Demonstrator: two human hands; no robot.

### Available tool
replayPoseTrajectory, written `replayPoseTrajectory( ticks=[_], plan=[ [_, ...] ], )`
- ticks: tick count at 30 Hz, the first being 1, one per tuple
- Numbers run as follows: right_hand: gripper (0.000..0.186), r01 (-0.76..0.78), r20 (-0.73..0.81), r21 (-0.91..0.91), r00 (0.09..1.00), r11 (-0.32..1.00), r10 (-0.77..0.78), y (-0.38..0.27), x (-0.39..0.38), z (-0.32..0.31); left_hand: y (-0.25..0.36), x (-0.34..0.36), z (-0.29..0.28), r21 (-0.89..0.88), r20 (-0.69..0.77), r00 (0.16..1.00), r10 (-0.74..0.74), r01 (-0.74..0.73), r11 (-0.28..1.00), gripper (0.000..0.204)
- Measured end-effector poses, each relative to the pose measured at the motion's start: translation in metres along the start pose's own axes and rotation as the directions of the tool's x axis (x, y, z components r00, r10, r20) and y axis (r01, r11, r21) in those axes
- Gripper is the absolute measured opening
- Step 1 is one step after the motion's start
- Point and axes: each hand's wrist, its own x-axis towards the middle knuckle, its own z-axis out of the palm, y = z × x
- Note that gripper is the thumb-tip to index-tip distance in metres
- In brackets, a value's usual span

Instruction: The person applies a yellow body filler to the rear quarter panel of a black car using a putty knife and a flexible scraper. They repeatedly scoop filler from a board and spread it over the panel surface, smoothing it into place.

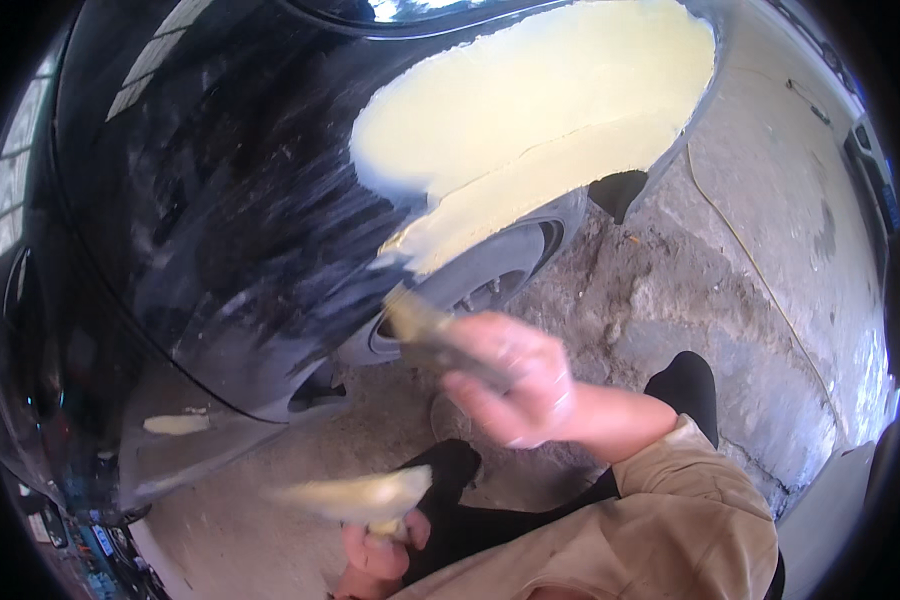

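A broad patch of pale yellow body filler [540,100] covers the fender above the wheel [495,265] of a dark car [240,190]. Its lower band follows the wheel arch and looks rougher at the near end. My right hand [520,375] grips a putty knife [420,320], its blade smeared with filler and held just below that end, apart from the patch as far as I can tell. Low in the picture, my left hand [375,555] is closed under a flat filler board [355,495] coated with filler. Motion blurs the board and the knife.
A small filler smear [177,424] sits on the car's lower side. Broken, rough concrete [660,285] lies by the wheel, with a thin cable [745,240] along the floor. Assorted items [90,550] crowd the lower left. My dark shoe [685,385] is near the right forearm.
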Motion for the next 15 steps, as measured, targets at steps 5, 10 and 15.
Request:
replayPoseTrajectory(
  ticks=[5,10,15],
  plan=[
    [0.032,0.073,0.135,0.502,0.978,0.862,-0.161,-0.016,-0.002,-0.048,0.013,0.024,0.012,-0.12,0.228,0.971,-0.072,0.102,0.988,0.055],
    [0.045,0.066,0.452,0.104,0.886,0.992,-0.106,-0.038,-0.011,-0.095,0.005,0.025,0.019,-0.141,0.235,0.971,0.029,0.005,0.99,0.04],
    [0.056,-0.026,0.545,-0.197,0.828,0.98,0.131,-0.004,-0.047,-0.099,-0.006,0.025,0.007,-0.44,0.18,0.981,0.066,0.02,0.898,0.056]
  ],
)
